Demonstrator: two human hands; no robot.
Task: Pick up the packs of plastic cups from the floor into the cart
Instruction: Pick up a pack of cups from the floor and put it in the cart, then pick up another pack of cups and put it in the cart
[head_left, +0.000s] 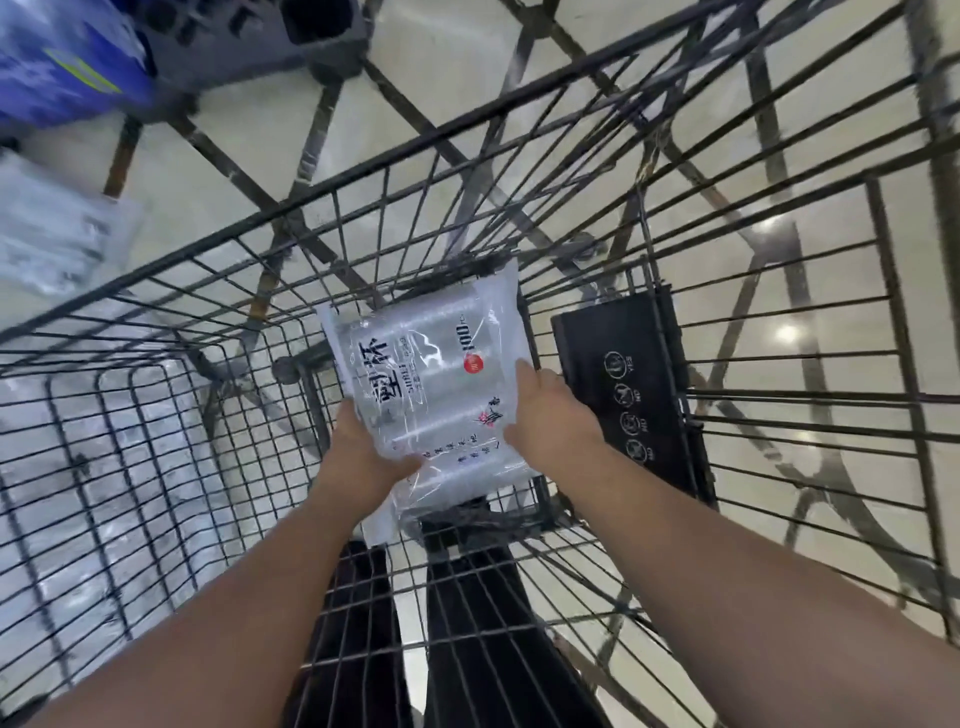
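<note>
both hands reach down into the wire cart and hold one pack of plastic cups between them. the left hand grips the pack's near left edge, its fingers curled under and over the clear wrapper. the right hand presses flat against the right edge, its fingers together and extended along the side of the pack. so the pack is pinched from both sides, inside the basket, with its printed face up: black characters, a red round mark and the figure 100. whether its far end touches the basket's wire bottom i cannot tell.

just right of the pack, a black plastic panel with white round pictograms lies against the cart's wire wall. through the left wall of the cart more packs of clear cups show on the pale floor, blurred, stacked close beside the cart. another blurred clear pack lies farther up at the left edge of the view. at the top left sit a blue package and a grey moulded plastic piece, both smeared by motion. below the basket's wire bottom, between the forearms, the person's dark trouser legs are visible. bright spots of light reflect on the floor at the right.
</note>
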